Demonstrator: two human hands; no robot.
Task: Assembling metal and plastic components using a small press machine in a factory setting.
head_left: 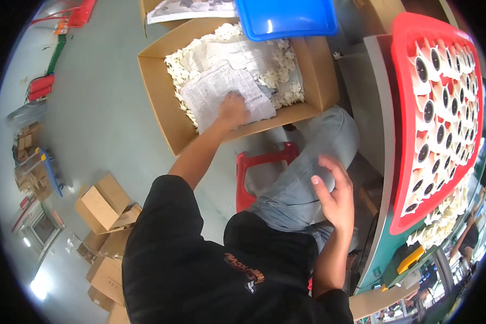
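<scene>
My left hand point(234, 110) reaches down onto a sheet of newspaper point(205, 102) inside an open cardboard box point(164, 105). Its fingers are foreshortened and blurred, so whether they grip the sheet cannot be told. Around and under the paper lie many small white parts point(286, 97), and another newspaper layer point(221, 54) covers the far portion of them. Held over my bent knee, my right hand point(337, 197) is empty, with thumb and fingers apart.
A blue plastic bin point(286, 19) overlaps the box's far rim. On the green-topped table point(375, 270) at right, a red tray point(402, 70) holds rows of white pieces with dark round centres. A red stool point(243, 183) stands below me; cardboard boxes point(108, 202) lie at left.
</scene>
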